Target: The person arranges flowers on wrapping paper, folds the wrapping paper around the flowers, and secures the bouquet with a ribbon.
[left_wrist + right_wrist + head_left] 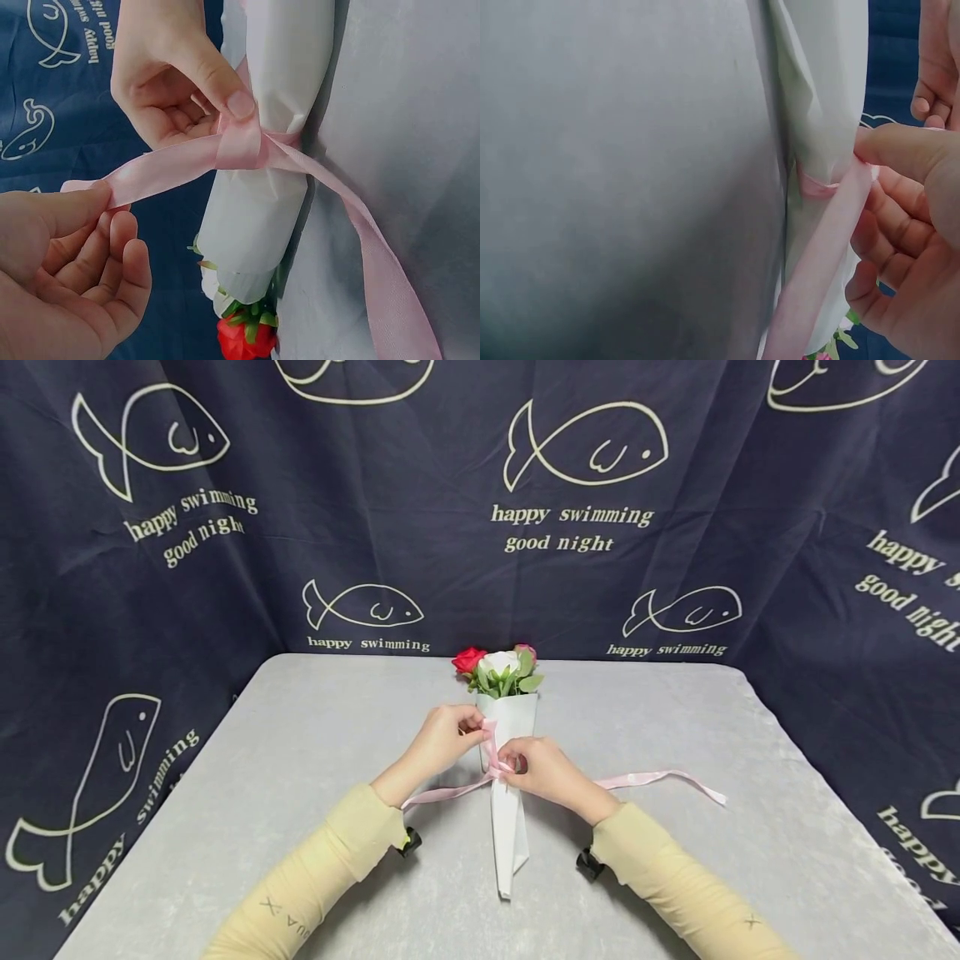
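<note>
A bouquet of red, white and pink roses [499,665], wrapped in white paper [510,827], lies with its blooms toward the back. A pink ribbon [161,174] goes round the narrowing middle of the wrap and crosses itself there. My left hand [444,737] pinches one ribbon end between thumb and fingers, pulled up off the paper. At the crossing, my right hand [546,768] pinches the ribbon against the front of the bouquet. In the right wrist view, a length of ribbon [817,262] hangs down from the right thumb and fingers [900,150].
The ribbon's tails trail out on both sides, the right one [667,775] lying across the grey cloth-covered table [675,868]. A dark blue curtain [465,543] with fish drawings stands behind the table and along both sides.
</note>
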A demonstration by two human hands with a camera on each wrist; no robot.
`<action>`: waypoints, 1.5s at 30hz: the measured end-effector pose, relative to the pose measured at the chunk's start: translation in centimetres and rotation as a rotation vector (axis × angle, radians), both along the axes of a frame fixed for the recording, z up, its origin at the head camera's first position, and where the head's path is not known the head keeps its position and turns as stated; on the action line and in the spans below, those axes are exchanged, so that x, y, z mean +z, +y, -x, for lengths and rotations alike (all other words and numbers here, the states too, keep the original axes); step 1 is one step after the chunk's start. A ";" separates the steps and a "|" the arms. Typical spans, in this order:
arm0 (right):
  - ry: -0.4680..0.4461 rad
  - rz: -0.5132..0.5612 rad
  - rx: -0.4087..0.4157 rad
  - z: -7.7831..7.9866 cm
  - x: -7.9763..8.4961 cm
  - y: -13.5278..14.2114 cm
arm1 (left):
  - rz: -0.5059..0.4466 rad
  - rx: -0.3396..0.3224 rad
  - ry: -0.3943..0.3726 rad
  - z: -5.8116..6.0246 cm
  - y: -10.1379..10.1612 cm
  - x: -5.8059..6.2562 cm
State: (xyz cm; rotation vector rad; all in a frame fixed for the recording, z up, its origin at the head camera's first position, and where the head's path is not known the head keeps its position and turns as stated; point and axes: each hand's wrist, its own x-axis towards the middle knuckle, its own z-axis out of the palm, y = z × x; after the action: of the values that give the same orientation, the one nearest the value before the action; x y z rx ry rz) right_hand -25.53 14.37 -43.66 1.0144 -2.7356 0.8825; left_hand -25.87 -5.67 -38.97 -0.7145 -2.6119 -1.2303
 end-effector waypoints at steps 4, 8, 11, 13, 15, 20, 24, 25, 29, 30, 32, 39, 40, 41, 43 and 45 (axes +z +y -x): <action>0.007 0.014 -0.014 0.1 -0.4 -0.1 | -0.009 -0.011 -0.001 -0.1 0.0 -0.1; 0.023 0.028 -0.041 0.1 -0.6 -0.1 | -0.016 -0.014 -0.005 -0.2 0.0 0.0; 0.037 0.041 -0.057 0.2 -0.5 -0.1 | -0.013 -0.006 -0.018 -0.2 0.0 0.0; 0.052 0.047 -0.057 0.2 -0.5 -0.1 | -0.010 -0.004 -0.027 -0.2 0.0 0.0; 0.066 0.050 -0.051 0.3 -0.4 -0.1 | -0.005 -0.003 -0.029 -0.1 0.0 0.0; 0.096 0.060 -0.029 0.3 -0.3 -0.2 | 0.004 -0.006 -0.016 -0.1 0.1 0.0; 0.095 0.058 -0.065 0.3 -0.4 -0.3 | 0.001 -0.015 -0.017 -0.2 0.1 0.1; 0.096 0.056 -0.085 0.3 -0.4 -0.4 | -0.001 -0.018 -0.018 -0.2 0.1 0.1; 0.100 0.058 -0.180 0.2 -0.5 -0.5 | -0.001 -0.020 -0.016 -0.3 0.2 0.1; 0.099 0.060 -0.202 0.2 -0.5 -0.5 | -0.001 -0.020 -0.016 -0.3 0.2 0.0; 0.098 0.066 -0.231 0.1 -0.5 -0.6 | -0.002 -0.023 -0.010 -0.3 0.2 0.0; 0.131 0.071 -0.200 0.0 -0.6 -0.5 | 0.002 -0.019 -0.013 -0.2 0.1 -0.1; 0.131 0.074 -0.193 0.0 -0.6 -0.5 | 0.003 -0.018 -0.012 -0.2 0.2 -0.1; 0.129 0.076 -0.190 0.0 -0.6 -0.5 | 0.003 -0.016 -0.009 -0.2 0.1 0.0; 0.115 0.079 -0.194 -0.1 -0.5 -0.5 | 0.004 -0.009 -0.010 -0.1 0.2 0.0; 0.102 0.081 -0.198 -0.1 -0.4 -0.5 | 0.006 -0.005 -0.012 -0.1 0.2 0.0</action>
State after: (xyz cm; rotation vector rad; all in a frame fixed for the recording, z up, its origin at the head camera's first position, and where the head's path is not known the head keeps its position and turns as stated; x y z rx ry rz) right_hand -25.47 13.90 -44.11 0.7378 -2.6354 0.8755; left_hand -25.73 -5.49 -38.96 -0.7178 -2.6260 -1.2327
